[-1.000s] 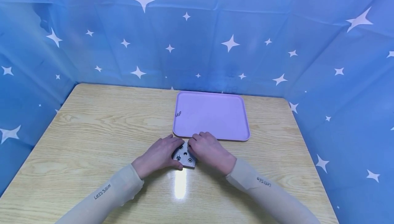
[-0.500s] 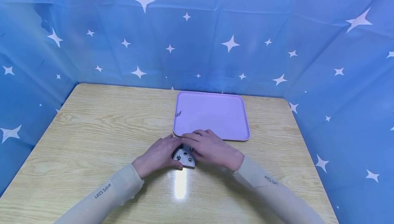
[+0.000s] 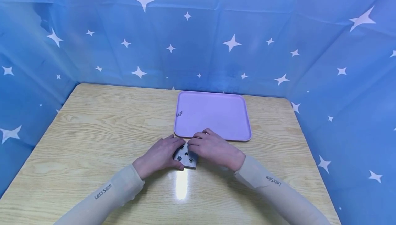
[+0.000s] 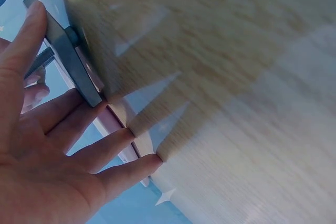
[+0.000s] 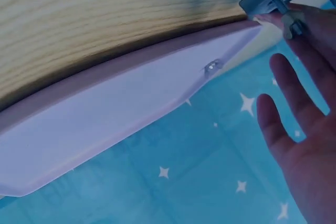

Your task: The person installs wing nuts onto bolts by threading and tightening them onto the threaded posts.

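A grey metal plate [image 3: 185, 162] with several holes lies on the table in the head view. My left hand [image 3: 160, 156] holds it by its left side, thumb at the near edge and fingers at the far edge. A threaded bolt [image 4: 41, 62] sticks out of the plate in the left wrist view. At the plate's far right corner is my right hand [image 3: 215, 150], its fingers curled over that corner in the head view. In the right wrist view its fingers pinch a nut [image 5: 290, 23] on a bolt there, with its other fingers spread away. The thumb is mostly hidden.
A purple tray [image 3: 213, 115] lies just beyond the hands, with a small dark mark [image 3: 179, 114] at its left side. The wooden table [image 3: 108, 125] is bordered by blue star-patterned cloth [image 3: 198, 56] at the back and sides.
My right hand has swung left across the plate's far corner and back again, turning at the bolt, its wrist slightly farther right than at first. My left hand and the plate have stayed put.
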Tool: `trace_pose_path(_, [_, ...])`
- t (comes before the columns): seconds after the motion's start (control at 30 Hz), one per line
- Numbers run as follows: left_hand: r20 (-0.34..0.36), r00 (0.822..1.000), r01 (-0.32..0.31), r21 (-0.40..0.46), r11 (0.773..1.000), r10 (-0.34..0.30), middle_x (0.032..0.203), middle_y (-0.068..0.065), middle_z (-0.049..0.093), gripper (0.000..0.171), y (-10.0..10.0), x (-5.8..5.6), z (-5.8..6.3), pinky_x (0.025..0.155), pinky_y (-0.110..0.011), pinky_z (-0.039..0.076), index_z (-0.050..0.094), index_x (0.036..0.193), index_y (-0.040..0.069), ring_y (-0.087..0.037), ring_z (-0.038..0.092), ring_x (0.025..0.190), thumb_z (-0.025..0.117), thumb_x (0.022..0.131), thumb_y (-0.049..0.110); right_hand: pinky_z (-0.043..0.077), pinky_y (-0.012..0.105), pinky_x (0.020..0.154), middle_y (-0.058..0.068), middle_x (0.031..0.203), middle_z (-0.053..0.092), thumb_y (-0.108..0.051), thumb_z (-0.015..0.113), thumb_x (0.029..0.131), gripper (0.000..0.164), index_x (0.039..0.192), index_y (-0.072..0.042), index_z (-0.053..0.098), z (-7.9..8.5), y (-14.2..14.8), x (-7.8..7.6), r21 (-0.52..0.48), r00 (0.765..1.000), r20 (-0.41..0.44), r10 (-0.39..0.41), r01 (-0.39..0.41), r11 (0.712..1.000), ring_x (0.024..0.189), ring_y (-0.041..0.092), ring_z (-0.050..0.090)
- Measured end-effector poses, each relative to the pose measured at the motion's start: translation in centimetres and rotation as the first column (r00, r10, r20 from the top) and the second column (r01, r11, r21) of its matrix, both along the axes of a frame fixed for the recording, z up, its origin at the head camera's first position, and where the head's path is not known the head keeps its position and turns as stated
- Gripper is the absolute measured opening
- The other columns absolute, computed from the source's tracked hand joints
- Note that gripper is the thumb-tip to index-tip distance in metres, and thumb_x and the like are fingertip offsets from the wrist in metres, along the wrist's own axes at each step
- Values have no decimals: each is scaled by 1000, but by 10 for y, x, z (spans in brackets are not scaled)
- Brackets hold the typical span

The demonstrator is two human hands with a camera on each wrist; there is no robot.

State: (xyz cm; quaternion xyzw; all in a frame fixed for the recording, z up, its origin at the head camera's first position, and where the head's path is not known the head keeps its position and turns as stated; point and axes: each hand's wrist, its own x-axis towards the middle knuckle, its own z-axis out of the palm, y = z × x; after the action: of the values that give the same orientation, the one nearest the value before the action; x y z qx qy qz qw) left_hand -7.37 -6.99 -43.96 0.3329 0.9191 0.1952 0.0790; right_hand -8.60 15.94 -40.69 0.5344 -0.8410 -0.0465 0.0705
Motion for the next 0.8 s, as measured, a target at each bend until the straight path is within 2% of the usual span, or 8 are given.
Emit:
trace_pose_path(0.23, [13, 1000, -12, -18, 1000, 12, 130, -7, 58, 85, 0, 1, 1, 93, -50, 44, 57, 129, 6, -33, 45, 128, 84, 62, 52, 42, 33, 73, -6, 95, 65, -22, 66, 91, 6, 97, -20, 67, -6, -8, 0, -3, 996, -30, -82, 81, 997, 86, 15, 55])
trace_pose_path(0.37, [15, 1000, -13, -12, 1000, 13, 131, -8, 57, 86, 1, 1, 1, 94, -53, 43, 57, 129, 5, -36, 44, 129, 84, 62, 52, 42, 31, 63, -3, 81, 64, -23, 62, 93, 9, 89, -15, 66, -11, -15, 3, -63, 985, -26, -168, 166, 984, 71, 15, 54])
trace_pose_path(0.47, [2, 1000, -3, -9, 1000, 3, 130, -9, 58, 86, 1, 1, 1, 93, -52, 44, 57, 129, 5, -36, 45, 128, 85, 62, 52, 42, 30, 55, -2, 72, 61, -23, 63, 91, 14, 82, -12, 64, -15, -20, 6, -140, 967, 17, -254, 253, 957, 61, 15, 53])
trace_pose_path(0.6, [-5, 1000, 0, -9, 1000, 0, 129, -8, 58, 86, 0, 1, 1, 92, -49, 45, 57, 128, 5, -33, 46, 127, 85, 62, 52, 43, 32, 51, -1, 66, 58, -20, 66, 89, 17, 76, -11, 61, -18, -24, 9, -222, 942, 84, -325, 336, 915, 55, 16, 51])
trace_pose_path(0.7, [-4, 1000, -3, -9, 1000, 3, 129, -8, 58, 86, 0, 1, 0, 93, -50, 44, 57, 128, 5, -34, 46, 127, 85, 62, 52, 43, 33, 51, -1, 65, 56, -24, 65, 90, 19, 76, -11, 61, -17, -24, 10, -226, 933, 118, -340, 358, 906, 54, 16, 50])
trace_pose_path(0.8, [-10, 1000, 3, -8, 1000, -3, 131, -8, 57, 87, -1, 0, 0, 92, -50, 45, 56, 130, 6, -34, 46, 127, 84, 63, 52, 46, 35, 61, -2, 79, 62, -31, 63, 90, 20, 94, -12, 66, -11, -20, 8, -183, 936, 150, -317, 342, 922, 68, 17, 57])
